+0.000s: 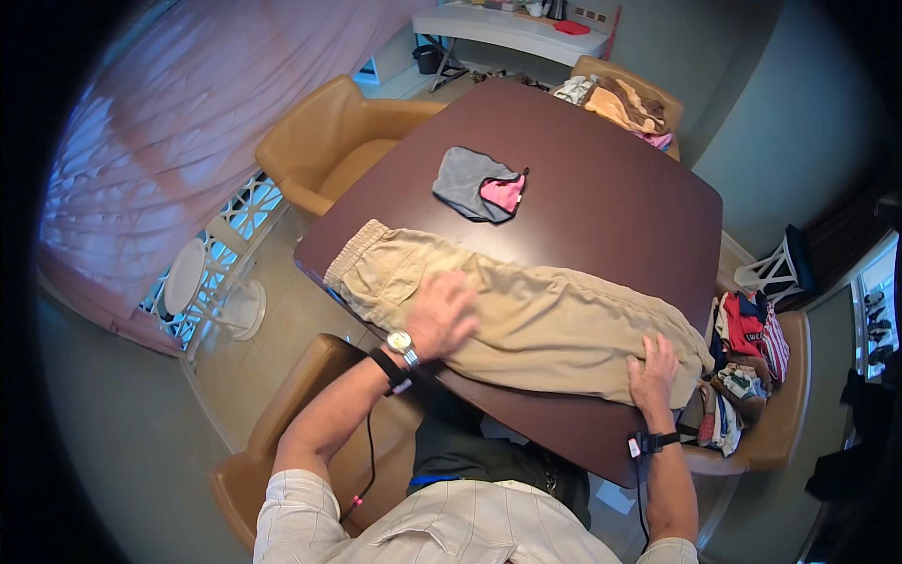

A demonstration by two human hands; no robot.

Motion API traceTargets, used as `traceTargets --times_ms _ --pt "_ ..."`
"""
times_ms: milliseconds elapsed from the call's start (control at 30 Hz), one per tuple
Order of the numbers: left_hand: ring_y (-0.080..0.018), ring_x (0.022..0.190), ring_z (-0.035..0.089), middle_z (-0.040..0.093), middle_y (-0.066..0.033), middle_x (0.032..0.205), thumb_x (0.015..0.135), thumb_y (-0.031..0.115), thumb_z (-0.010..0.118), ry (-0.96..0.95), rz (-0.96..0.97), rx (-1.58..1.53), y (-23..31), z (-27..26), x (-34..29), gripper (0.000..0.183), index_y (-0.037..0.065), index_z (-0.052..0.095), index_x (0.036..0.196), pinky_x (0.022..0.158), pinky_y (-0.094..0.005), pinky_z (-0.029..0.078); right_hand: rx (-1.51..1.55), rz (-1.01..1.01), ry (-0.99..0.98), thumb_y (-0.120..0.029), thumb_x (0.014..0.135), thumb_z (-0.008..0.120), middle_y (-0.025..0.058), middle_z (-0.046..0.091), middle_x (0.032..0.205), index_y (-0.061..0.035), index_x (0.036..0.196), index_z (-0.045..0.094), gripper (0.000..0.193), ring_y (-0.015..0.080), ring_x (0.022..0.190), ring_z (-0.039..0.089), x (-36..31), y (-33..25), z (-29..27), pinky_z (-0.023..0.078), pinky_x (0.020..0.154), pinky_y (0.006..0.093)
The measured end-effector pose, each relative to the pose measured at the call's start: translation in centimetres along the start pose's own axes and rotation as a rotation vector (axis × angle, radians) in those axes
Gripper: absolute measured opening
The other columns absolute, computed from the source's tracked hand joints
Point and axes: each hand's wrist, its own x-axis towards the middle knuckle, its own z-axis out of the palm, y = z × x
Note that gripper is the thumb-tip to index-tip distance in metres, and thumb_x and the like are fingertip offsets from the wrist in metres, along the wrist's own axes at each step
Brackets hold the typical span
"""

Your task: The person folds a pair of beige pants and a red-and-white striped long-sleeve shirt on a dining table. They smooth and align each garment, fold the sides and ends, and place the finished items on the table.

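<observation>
Tan trousers [545, 315] with an elastic waistband lie lengthwise, folded leg over leg, along the near side of the dark brown table [601, 188]. The waistband is at the left and the leg ends are at the right. My left hand [442, 315] is over the upper part of the trousers, near the pocket, its fingers apart and slightly blurred. Flat on the fabric near the leg ends rests my right hand [655, 371], fingers spread. Beyond the trousers lies a grey cloth item [460, 183] with dark edging and a pink patch.
A tan armchair [752, 442] at the right holds a heap of clothes [747, 352]. Another chair at the far side carries more folded fabric [625, 108]. Tan armchairs stand at the far left [324, 141] and near left [291, 404]. A white desk [512, 28] is at the back.
</observation>
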Motion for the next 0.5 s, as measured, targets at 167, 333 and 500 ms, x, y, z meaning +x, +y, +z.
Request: traceTargets --times_ms 167,333,500 --pt "-0.0465 0.135 0.058 0.06 -0.0235 0.15 0.096 0.032 0.08 0.359 -0.451 0.332 -11.2 -4.2 -1.8 0.057 0.007 0.065 0.144 0.113 -0.0584 0.048 0.029 -0.045 -0.02 -0.029 0.1 0.075 0.0212 0.045 0.168 -0.011 0.159 0.057 0.064 0.0432 0.16 0.037 -0.3 2.3 0.3 0.029 0.13 0.0602" --pt "-0.0469 0.128 0.063 0.067 -0.0281 0.14 0.085 0.053 0.089 0.026 -0.834 0.274 -16.1 -6.0 -4.8 0.083 0.002 0.062 0.145 0.106 -0.0578 0.055 0.038 -0.049 0.004 -0.029 0.099 0.076 0.0211 0.047 0.167 -0.0113 0.158 0.057 0.064 0.0426 0.16 0.038 -0.6 3.1 0.8 0.03 0.13 0.0593" --pt "-0.0456 0.12 0.074 0.076 -0.0325 0.126 0.08 0.059 0.092 -0.123 -0.905 0.047 -16.3 -6.3 -4.5 0.084 -0.004 0.069 0.131 0.101 -0.0522 0.061 0.011 -0.03 0.015 -0.034 0.099 0.076 0.0191 0.049 0.166 -0.0132 0.157 0.059 0.064 0.0404 0.159 0.04 -0.6 3.0 0.4 0.031 0.13 0.0579"
